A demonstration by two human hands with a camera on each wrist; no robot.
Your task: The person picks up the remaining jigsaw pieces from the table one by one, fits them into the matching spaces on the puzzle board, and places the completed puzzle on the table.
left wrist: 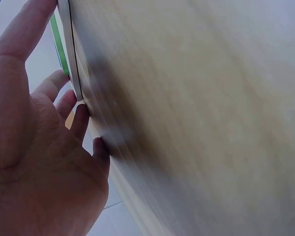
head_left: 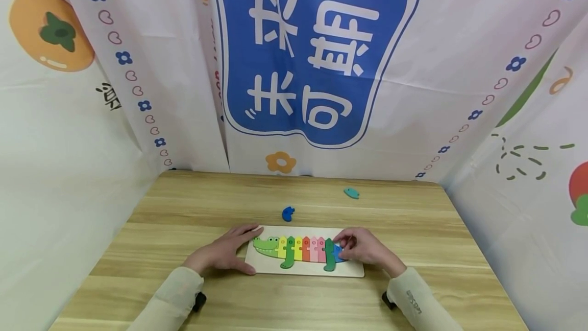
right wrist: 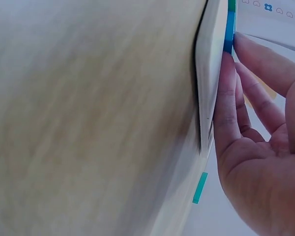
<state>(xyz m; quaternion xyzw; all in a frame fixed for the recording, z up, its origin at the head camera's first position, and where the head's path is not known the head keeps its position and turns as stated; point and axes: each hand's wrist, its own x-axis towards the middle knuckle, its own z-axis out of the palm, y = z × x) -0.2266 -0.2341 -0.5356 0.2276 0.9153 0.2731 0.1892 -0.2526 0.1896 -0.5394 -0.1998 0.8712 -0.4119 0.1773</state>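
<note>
A wooden puzzle board (head_left: pixel 308 268) lies on the table, bearing a crocodile puzzle (head_left: pixel 294 249) of coloured pieces: green head, yellow, green, orange, pink and blue sections. My left hand (head_left: pixel 222 252) rests at the board's left end, thumb by the near corner and fingers by the far one. In the left wrist view its fingers (left wrist: pixel 81 120) touch the board's edge, spread and mostly straight. At the tail end, my right hand (head_left: pixel 365 246) pinches a blue puzzle piece (right wrist: pixel 229 34) between thumb and fingers, close against the board. The hand partly covers that piece in the head view.
Beyond the board lies a dark blue curved piece (head_left: pixel 288 213). Farther back on the right is a teal fish-shaped piece (head_left: pixel 351 193). The wood-grain table (head_left: pixel 206 203) meets printed cloth curtains (head_left: pixel 184 91) at the back and sides.
</note>
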